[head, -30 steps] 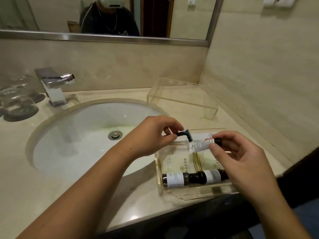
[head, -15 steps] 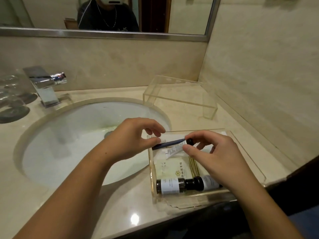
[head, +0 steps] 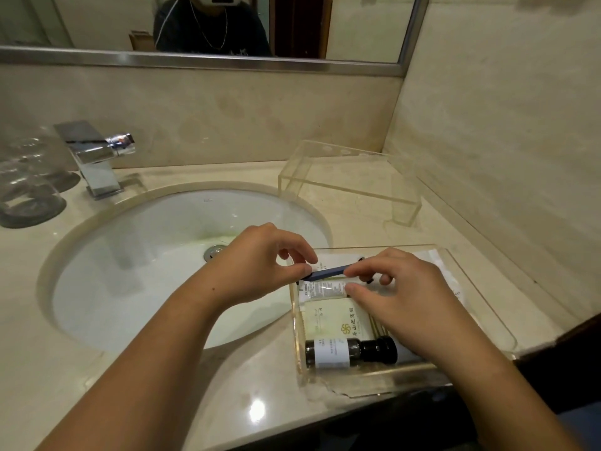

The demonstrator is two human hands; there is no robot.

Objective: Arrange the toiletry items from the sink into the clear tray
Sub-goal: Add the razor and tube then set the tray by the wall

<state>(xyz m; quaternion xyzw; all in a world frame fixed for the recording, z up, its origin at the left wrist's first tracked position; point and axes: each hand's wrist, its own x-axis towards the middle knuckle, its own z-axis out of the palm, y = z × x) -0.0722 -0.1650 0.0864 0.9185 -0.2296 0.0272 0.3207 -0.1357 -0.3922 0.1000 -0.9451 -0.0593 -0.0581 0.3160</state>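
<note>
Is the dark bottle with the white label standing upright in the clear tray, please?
No, the dark bottle lies on its side along the near wall of the clear tray, its black cap pointing right.

Beige marble walls (head: 487,109) meet a framed mirror (head: 97,24) above the glossy worktop (head: 39,336) and chrome faucet (head: 94,157).

white tube (head: 325,290): "FLORIS" | cream packet (head: 335,323): Chinese characters, flower logo | bottle label (head: 331,353): unreadable
</note>
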